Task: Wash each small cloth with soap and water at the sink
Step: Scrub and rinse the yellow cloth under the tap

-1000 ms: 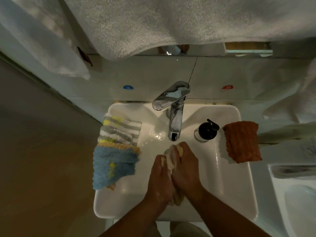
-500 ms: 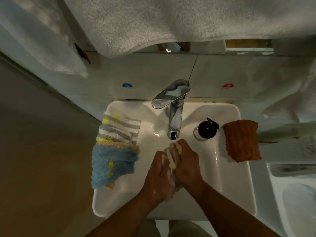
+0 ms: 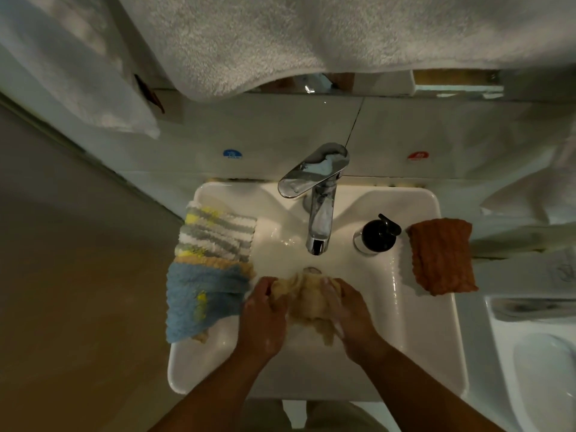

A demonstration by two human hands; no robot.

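Observation:
A wet beige cloth (image 3: pixel 307 299) is bunched over the basin of the white sink (image 3: pixel 430 325), just in front of the chrome tap (image 3: pixel 318 213). My left hand (image 3: pixel 265 319) grips its left end and my right hand (image 3: pixel 352 316) grips its right end, both soapy. Folded cloths lie on the sink's left rim: a striped grey, white and yellow one (image 3: pixel 215 235) and a blue one (image 3: pixel 199 297) over a beige one. An orange cloth (image 3: pixel 441 257) lies on the right rim beside a black soap pump (image 3: pixel 377 235).
A large white towel (image 3: pixel 311 39) hangs above the tap, and another white towel (image 3: pixel 71 67) hangs at the upper left. A second white fixture (image 3: pixel 536 353) stands at the right. A brown wall (image 3: pixel 78 291) runs along the left.
My hands were pressed together around the beige cloth; now they have drawn apart, stretching it out between them, with the left hand moved left.

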